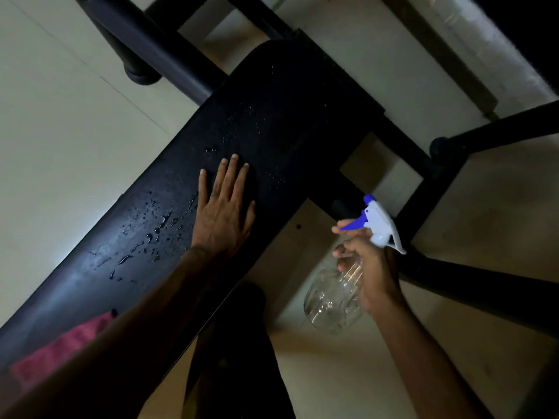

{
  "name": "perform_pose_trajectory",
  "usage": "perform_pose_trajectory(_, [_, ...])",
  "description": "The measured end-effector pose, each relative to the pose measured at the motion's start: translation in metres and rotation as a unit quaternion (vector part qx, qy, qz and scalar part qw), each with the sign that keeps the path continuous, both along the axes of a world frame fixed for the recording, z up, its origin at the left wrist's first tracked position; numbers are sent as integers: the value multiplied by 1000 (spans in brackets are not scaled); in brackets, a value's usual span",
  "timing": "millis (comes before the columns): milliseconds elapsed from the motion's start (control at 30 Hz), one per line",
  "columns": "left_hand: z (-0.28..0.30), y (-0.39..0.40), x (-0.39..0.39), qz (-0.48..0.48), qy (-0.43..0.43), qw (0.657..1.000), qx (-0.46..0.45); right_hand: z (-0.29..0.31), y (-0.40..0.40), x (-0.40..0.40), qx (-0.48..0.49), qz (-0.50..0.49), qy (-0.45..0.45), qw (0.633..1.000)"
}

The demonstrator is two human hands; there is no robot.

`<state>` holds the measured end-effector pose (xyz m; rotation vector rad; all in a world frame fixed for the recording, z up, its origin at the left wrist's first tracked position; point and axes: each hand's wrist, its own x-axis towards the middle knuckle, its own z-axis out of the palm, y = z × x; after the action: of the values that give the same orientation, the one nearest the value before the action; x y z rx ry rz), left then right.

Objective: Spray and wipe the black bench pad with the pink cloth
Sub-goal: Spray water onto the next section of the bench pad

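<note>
On top of the black bench pad (272, 116), the left hand (223, 213) is lying flat and open among the water drops (145, 237), while the right hand (367, 267) is squeezing around a clear spray bottle (332, 300) beside the bench. The pink cloth (63, 343) is sitting on the near end of the pad (partly hidden by the left arm), so more spraying could wet the bare hand, or drips could be running onto the floor (75, 101). No words or labels are showing on the bottle.

Head view, steeply downward, close over bench pad (272, 122)
</note>
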<state>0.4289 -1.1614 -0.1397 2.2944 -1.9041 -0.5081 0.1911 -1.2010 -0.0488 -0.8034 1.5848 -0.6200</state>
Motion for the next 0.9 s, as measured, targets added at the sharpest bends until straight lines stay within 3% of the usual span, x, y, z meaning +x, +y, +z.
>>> perform_pose_trajectory(233, [6,82,11,-9,4,1000,16,12,78,1,46,79,-16,996])
perform_pose_trajectory(433, [11,137,17,21,0,999,42,17,109,6,88,207,10,974])
perform_pose_trajectory(667, [11,165,8,70,1,996,49,12,107,9,92,328,51,939])
perform_pose_trajectory(900, [12,181,5,105,21,994,37,8,104,24,31,479,94,872])
